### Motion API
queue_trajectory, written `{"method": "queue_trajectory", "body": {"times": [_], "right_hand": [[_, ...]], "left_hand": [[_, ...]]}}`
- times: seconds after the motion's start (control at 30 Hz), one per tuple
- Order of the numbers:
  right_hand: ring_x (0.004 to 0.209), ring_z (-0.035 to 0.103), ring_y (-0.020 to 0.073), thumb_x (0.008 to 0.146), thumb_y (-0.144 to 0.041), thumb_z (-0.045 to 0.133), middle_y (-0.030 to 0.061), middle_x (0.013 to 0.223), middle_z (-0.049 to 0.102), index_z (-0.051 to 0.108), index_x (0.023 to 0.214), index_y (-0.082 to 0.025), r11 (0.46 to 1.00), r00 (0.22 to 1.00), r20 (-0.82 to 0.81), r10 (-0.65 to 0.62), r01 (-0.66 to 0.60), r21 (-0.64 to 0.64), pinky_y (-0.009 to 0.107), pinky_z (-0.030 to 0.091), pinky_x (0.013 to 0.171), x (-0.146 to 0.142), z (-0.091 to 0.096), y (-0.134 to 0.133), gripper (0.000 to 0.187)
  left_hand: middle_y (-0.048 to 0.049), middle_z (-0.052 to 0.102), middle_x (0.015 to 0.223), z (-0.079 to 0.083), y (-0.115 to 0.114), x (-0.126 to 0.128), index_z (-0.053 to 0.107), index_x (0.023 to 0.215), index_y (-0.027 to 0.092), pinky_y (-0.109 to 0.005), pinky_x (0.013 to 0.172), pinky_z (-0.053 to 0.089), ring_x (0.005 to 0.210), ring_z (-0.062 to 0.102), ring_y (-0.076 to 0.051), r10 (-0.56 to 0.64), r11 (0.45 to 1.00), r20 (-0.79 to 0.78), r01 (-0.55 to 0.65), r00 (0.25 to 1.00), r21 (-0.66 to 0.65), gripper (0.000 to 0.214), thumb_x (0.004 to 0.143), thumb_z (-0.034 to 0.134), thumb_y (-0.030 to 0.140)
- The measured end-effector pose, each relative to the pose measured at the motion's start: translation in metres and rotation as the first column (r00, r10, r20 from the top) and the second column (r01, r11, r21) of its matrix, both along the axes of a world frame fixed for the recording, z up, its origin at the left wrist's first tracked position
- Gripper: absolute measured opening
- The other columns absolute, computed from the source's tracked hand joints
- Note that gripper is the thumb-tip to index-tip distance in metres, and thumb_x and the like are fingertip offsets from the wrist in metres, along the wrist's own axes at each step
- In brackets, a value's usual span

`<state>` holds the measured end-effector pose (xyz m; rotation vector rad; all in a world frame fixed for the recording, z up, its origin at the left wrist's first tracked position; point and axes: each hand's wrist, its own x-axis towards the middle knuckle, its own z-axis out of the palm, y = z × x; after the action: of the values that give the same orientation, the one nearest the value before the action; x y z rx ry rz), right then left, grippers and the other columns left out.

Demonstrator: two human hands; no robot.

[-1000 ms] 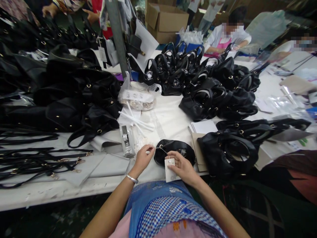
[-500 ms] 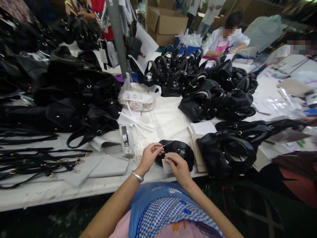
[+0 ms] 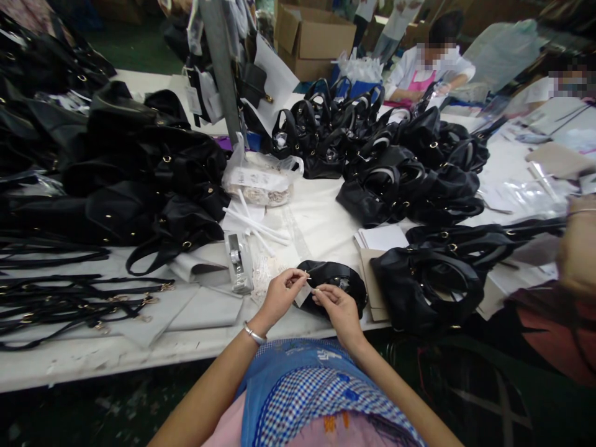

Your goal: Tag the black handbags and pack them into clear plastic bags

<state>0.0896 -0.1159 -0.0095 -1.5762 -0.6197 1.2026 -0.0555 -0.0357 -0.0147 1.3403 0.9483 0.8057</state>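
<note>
In front of my body a black handbag lies on the white table, its strap and opening facing up. Over its left part, my left hand is closed in a pinch on something too small to name. My right hand pinches at the edge of a small pale tag, which sits in the narrow gap between the two hands. Whether the tag is fastened to the bag is hidden. Left of my left hand lies a loose pile of thin white tag strings.
A tape dispenser stands left of the strings, near black straps. Behind lies a plastic bag. Black handbags crowd the right, back and left. A co-worker sits across; a blurred arm shows at right.
The pale tag has shifted up and left, from below my right hand to between both hands. My right fingertips have moved slightly. A blurred arm has come in at the right edge.
</note>
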Motion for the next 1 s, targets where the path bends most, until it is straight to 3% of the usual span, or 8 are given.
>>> {"method": "queue_trajectory", "body": {"times": [0.17, 0.3, 0.8, 1.0], "right_hand": [[0.081, 0.063, 0.014, 0.066, -0.036, 0.082, 0.0025, 0.089, 0.07, 0.073, 0.088, -0.019, 0.994, 0.965, -0.238, -0.112, 0.106, -0.039, 0.026, 0.053, 0.077, -0.003, -0.003, -0.001, 0.029], [0.081, 0.063, 0.0138, 0.061, -0.034, 0.085, 0.0031, 0.088, 0.07, 0.074, 0.087, -0.018, 0.987, 0.929, -0.334, -0.159, 0.141, -0.076, 0.027, 0.053, 0.079, -0.006, 0.001, 0.0, 0.032], [0.078, 0.063, 0.0142, 0.063, -0.037, 0.084, 0.0032, 0.088, 0.071, 0.075, 0.089, -0.018, 0.99, 0.955, -0.262, -0.14, 0.129, -0.06, 0.028, 0.053, 0.078, -0.007, -0.002, -0.003, 0.033], [0.08, 0.064, 0.015, 0.065, -0.038, 0.082, 0.004, 0.089, 0.072, 0.074, 0.09, -0.018, 0.99, 0.959, -0.246, -0.138, 0.129, -0.051, 0.029, 0.052, 0.08, -0.008, -0.005, -0.003, 0.032]], "left_hand": [[-0.0062, 0.07, 0.087, -0.004, -0.004, 0.0, 0.066, 0.094, 0.016, -0.027, 0.076, 0.052, 0.08, 0.066, -0.016, -0.04, 0.994, 0.066, 0.046, 0.997, -0.098, 0.021, 0.082, 0.066, 0.033], [-0.0064, 0.069, 0.088, -0.009, -0.008, 0.002, 0.063, 0.103, 0.015, -0.027, 0.077, 0.053, 0.08, 0.066, -0.015, -0.027, 0.986, 0.104, 0.044, 0.994, -0.163, 0.029, 0.079, 0.068, 0.03], [-0.0058, 0.07, 0.087, -0.007, -0.013, 0.004, 0.063, 0.104, 0.015, -0.026, 0.074, 0.053, 0.081, 0.066, -0.015, -0.039, 0.996, 0.008, 0.039, 0.999, -0.078, 0.028, 0.08, 0.065, 0.029], [-0.0052, 0.068, 0.088, -0.008, -0.019, 0.008, 0.062, 0.102, 0.015, -0.025, 0.074, 0.053, 0.081, 0.065, -0.014, 0.033, 0.986, 0.048, -0.025, 0.998, -0.164, 0.028, 0.079, 0.067, 0.031]]}}
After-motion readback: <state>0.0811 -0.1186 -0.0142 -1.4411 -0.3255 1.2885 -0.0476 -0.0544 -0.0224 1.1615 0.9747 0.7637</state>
